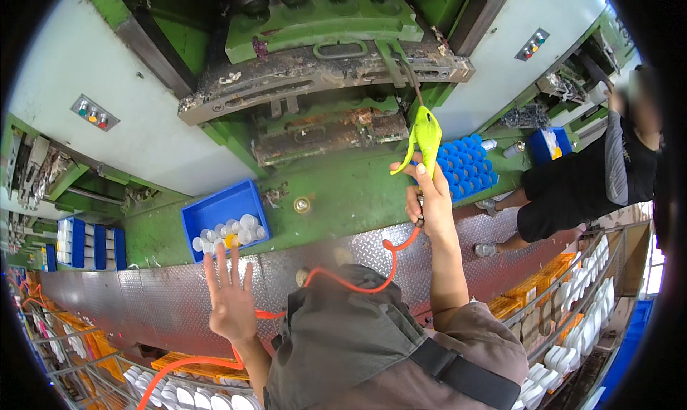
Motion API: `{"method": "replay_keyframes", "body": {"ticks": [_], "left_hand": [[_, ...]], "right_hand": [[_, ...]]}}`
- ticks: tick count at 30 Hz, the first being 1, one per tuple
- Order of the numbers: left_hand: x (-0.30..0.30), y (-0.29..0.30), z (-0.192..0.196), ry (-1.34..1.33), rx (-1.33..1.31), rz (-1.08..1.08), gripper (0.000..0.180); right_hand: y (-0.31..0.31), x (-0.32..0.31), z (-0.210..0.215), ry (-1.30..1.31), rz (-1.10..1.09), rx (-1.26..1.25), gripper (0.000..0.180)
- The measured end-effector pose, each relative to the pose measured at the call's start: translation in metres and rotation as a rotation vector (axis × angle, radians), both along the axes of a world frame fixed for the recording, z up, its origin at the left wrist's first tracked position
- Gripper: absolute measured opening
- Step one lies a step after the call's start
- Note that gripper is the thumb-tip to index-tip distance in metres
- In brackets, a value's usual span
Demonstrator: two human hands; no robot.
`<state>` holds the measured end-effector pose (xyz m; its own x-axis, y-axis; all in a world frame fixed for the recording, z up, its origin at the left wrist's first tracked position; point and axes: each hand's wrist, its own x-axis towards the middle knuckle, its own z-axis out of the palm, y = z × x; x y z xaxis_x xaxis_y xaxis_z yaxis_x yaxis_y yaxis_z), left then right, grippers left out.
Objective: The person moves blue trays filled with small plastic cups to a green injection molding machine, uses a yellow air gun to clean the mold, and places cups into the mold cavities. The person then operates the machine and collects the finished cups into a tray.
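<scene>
My right hand [428, 193] is closed around a yellow-green air blow gun [427, 134]. Its thin nozzle points up at the metal bar of the moulding press [322, 74], where the tip nearly meets the bar's lower edge. From the gun's handle a coiled orange hose [390, 247] hangs down and crosses in front of my body. My left hand [233, 303] is raised with fingers stretched apart, holding nothing. Just beyond its fingertips sits a blue bin [223, 204] with several whitish round cups and a yellow piece in it.
A blue rack of round holes [465, 168] rests on the green ledge at right. Further right, a person in black [594, 174] stands at another machine. Stacked blue bins [89, 244] are at far left. Racks of white soles [572, 310] stand behind me, over a metal-plate floor [150, 299].
</scene>
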<state>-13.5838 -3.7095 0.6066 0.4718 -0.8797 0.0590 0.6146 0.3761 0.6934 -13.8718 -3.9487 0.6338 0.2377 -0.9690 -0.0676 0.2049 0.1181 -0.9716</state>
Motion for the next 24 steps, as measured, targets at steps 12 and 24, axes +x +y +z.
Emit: {"method": "replay_keyframes", "body": {"ticks": [12,24], "left_hand": [[0.007,0.005,0.006,0.405,-0.267,0.163,0.103],[0.002,-0.018,0.024,0.460,-0.290,0.067,0.104]], "right_hand": [[0.012,0.023,0.002,-0.005,0.100,0.017,0.040],[0.014,0.018,-0.002,-0.050,0.085,0.044,0.041]]}}
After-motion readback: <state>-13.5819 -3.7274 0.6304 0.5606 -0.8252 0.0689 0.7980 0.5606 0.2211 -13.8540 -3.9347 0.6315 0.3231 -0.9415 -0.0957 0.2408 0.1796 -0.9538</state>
